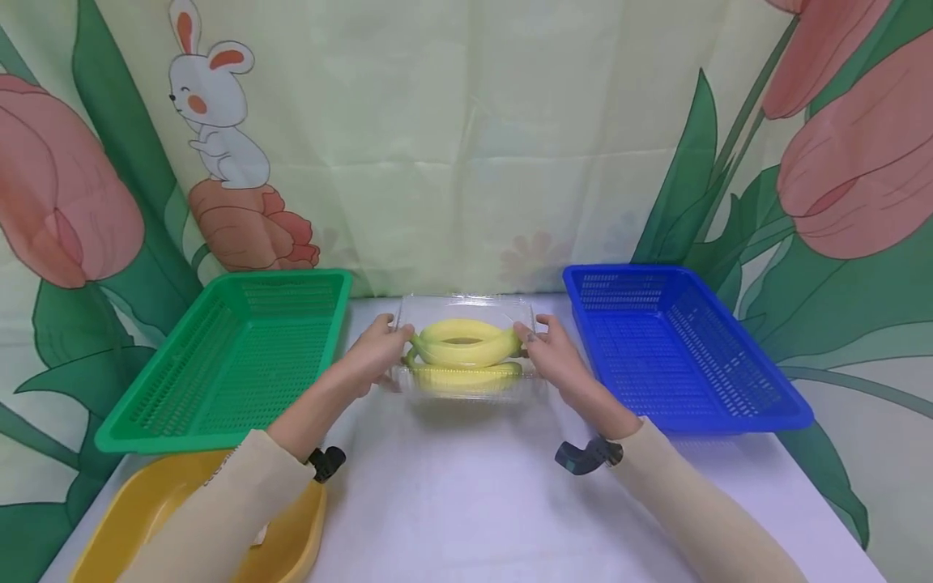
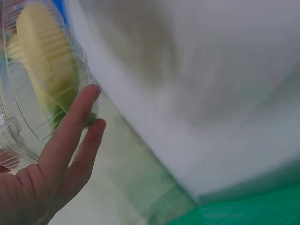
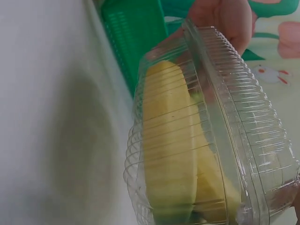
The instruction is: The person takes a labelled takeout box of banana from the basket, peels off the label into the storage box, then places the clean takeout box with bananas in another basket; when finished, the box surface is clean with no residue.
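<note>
Both hands hold a clear plastic clamshell container (image 1: 423,304) by its two short ends, lifted a little above the white table. Several yellow bananas (image 1: 466,354) with green ends lie inside it. On the left end, my left hand (image 1: 375,354) has its thumb on top, with fingers (image 2: 70,122) against the side and underneath. The right hand (image 1: 554,356) pinches the opposite end, thumb over the lid edge. Ribbed walls of the container (image 3: 220,108) fill much of the right wrist view, and its lid looks closed. Most of the right hand is out of that view.
A green basket (image 1: 240,364) stands at the left and a blue basket (image 1: 678,348) at the right. In front of the green one, a yellow basin (image 1: 306,534) sits partly under the left sleeve. A printed curtain (image 1: 466,162) hangs behind the white table (image 1: 452,494).
</note>
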The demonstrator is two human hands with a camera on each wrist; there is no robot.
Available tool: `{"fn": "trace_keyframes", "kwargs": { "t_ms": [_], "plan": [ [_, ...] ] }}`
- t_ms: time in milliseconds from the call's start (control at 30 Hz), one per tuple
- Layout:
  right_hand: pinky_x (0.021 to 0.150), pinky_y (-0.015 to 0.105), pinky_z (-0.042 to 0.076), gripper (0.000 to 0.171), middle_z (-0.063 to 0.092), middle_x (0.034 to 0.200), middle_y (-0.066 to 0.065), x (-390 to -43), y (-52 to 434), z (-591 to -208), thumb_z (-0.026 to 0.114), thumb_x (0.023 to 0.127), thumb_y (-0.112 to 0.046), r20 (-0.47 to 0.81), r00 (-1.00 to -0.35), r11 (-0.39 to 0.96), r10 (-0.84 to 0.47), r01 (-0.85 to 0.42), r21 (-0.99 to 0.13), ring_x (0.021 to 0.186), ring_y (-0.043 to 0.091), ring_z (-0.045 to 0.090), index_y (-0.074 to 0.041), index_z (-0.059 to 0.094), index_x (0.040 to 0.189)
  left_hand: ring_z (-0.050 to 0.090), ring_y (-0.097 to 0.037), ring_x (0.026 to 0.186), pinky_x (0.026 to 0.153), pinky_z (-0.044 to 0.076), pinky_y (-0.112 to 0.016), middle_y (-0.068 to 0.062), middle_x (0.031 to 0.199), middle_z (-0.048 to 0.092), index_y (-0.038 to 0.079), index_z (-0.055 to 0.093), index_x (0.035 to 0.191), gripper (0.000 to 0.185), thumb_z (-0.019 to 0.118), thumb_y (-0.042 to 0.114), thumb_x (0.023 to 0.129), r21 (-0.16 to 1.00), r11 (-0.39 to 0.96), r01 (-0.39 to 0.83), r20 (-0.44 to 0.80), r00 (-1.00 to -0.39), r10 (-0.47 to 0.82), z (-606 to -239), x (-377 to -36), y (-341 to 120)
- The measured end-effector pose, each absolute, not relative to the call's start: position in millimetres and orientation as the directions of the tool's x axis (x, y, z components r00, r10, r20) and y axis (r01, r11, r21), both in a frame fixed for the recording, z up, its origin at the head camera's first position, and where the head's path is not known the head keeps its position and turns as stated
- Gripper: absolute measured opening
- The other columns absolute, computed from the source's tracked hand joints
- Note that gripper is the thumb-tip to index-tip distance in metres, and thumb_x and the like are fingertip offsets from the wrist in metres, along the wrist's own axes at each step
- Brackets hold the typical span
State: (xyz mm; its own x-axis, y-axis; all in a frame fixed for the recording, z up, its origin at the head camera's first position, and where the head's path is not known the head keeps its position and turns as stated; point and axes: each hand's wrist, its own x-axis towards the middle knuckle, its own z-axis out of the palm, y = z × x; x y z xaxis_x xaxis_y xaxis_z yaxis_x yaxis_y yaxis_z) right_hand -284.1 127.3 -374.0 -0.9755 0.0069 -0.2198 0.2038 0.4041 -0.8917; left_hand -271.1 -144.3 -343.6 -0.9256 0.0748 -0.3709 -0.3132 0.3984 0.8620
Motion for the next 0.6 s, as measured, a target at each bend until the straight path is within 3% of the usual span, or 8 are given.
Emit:
{"fn": "trace_keyframes", "kwargs": {
  "t_ms": [167,433,600],
  "plan": [
    [0.114,0.054,0.054,0.075,0.041,0.166,0.027,-284.1,118.3,-361.4,0.052,0.111,-0.039,-0.199,-0.979,0.332,-0.046,0.173,-0.927,0.145,0.041,0.055,-0.007,0.015,0.169,0.037,-0.051,0.154,0.101,0.061,-0.058,-0.022,0.177,0.016,0.009,-0.002,0.171,0.072,0.037,0.034,0.116,0.87,0.4,-0.289,-0.347,-0.934,0.08,-324.6,-268.5,-159.8],
    [0.109,0.05,0.059,0.078,0.043,0.165,0.027,-279.8,99.1,-339.6,0.058,0.11,-0.033,-0.151,-0.979,0.24,-0.139,0.115,-0.964,0.145,0.04,0.055,-0.01,0.016,0.17,0.04,-0.049,0.154,0.093,0.066,-0.052,-0.02,0.178,0.011,0.01,-0.005,0.171,0.075,0.039,0.036,0.116,0.877,0.419,-0.234,-0.302,-0.947,0.105,-291.5,-258.2,-191.4],
    [0.108,0.049,0.059,0.083,0.043,0.166,0.024,-277.7,80.1,-328.2,0.062,0.108,-0.037,-0.154,-0.974,0.236,-0.166,0.113,-0.965,0.148,0.038,0.053,-0.011,0.015,0.171,0.041,-0.048,0.154,0.1,0.062,-0.055,-0.019,0.18,0.004,0.009,-0.009,0.17,0.077,0.036,0.039,0.116,0.87,0.447,-0.21,-0.291,-0.949,0.122,-281.2,-252.0,-214.6]
  ]
}}
